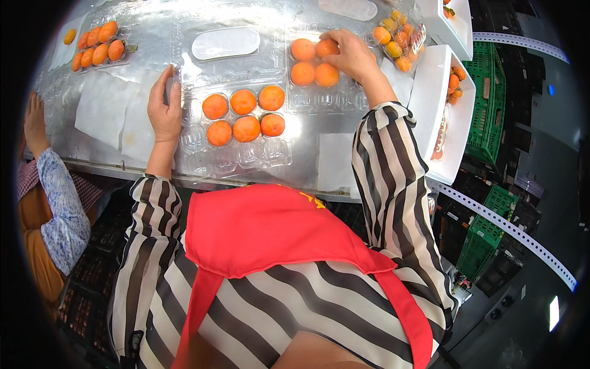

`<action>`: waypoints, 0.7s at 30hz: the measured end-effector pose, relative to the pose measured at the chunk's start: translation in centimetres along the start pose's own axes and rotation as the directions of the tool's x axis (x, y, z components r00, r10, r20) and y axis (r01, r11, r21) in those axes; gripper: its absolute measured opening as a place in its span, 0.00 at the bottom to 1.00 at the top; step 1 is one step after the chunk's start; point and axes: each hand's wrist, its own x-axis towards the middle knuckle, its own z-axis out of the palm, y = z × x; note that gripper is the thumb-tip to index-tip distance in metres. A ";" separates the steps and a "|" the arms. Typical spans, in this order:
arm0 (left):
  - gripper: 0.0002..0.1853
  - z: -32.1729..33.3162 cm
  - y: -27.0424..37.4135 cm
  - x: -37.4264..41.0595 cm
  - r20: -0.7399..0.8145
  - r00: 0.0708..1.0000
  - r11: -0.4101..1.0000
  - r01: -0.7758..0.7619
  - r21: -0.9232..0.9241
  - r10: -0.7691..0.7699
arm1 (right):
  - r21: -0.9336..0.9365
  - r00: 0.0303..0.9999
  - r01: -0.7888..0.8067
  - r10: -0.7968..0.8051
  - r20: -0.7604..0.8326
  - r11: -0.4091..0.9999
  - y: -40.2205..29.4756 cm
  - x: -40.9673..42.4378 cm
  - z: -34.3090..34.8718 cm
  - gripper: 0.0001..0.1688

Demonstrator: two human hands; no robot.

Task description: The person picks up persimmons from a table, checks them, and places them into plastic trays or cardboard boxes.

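Observation:
Two clear plastic clamshell packs lie unfolded before me. The nearer clamshell (213, 161) has two rows of orange persimmons (246, 128) in its cups, with its front cups bare. My left hand (166, 110) stands at this pack's left edge, thumb and fingers apart, nothing visibly held; contact with the plastic is unclear. At the right-hand clamshell (315, 102), my right hand (348, 53) has its fingers and thumb around a persimmon (326, 47) in the back row. Other persimmons (303, 74) sit beside it. The hand partly hides the cups on the right.
A filled fruit pack (99, 54) sits far left; another with smaller fruit (398, 39) lies right. White foam boxes (454, 133) line the metal table's (304, 152) right end. Paper sheets (103, 108) lie on it. A co-worker's hand (36, 122) is at the left edge.

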 end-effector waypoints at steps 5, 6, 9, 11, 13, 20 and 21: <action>0.21 0.0 0.1 -0.2 0.011 1.000 1.000 0.009 0.013 -0.009 | 0.057 0.996 0.073 -0.069 -0.060 0.996 0.5 -0.4 0.6 0.21; 0.21 0.0 -0.1 -0.2 -0.005 1.000 1.000 0.008 0.010 -0.008 | 0.053 0.994 0.075 -0.071 -0.081 0.996 0.6 -0.5 0.7 0.20; 0.20 0.2 -0.1 0.2 -0.011 1.000 1.000 -0.016 0.016 0.017 | 0.163 0.971 0.012 0.027 -0.237 0.987 0.5 -2.3 0.3 0.20; 0.20 0.2 -0.2 0.0 -0.019 1.000 0.999 -0.023 0.023 0.024 | 0.284 0.943 -0.031 0.122 -0.309 0.958 0.1 -3.8 0.6 0.21; 0.20 0.1 -0.2 -0.1 -0.021 1.000 0.999 -0.021 0.029 0.022 | 0.414 0.919 -0.084 0.231 -0.320 0.907 -0.1 -5.6 1.9 0.21; 0.20 0.3 -0.6 0.0 -0.014 1.000 1.000 0.000 -0.028 0.000 | 0.452 0.847 -0.194 0.381 -0.370 0.870 -2.4 -8.3 6.3 0.28; 0.20 0.3 -0.7 0.0 -0.013 1.000 1.000 -0.003 -0.022 0.003 | 0.455 0.837 -0.191 0.387 -0.388 0.870 -2.5 -8.2 6.6 0.28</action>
